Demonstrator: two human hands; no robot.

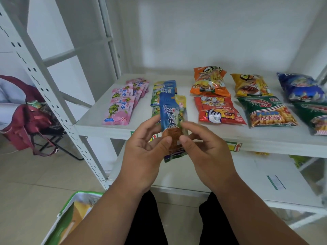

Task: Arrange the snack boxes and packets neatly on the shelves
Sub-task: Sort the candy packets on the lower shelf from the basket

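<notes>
- I see my left hand [146,147] and right hand [205,147] both grasping one blue packet [172,121], upright.
- It's in front of the shelf [106,119], near the pink packets [123,101].

Small shop stockroom: white metal shelving [58,106], laid-out snack packets [219,110].

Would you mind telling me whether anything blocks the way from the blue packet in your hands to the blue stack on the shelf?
Nothing visible does. The blue packet, held by both hands, left and right, is right in front of the blue stack, with only open air between.
</notes>
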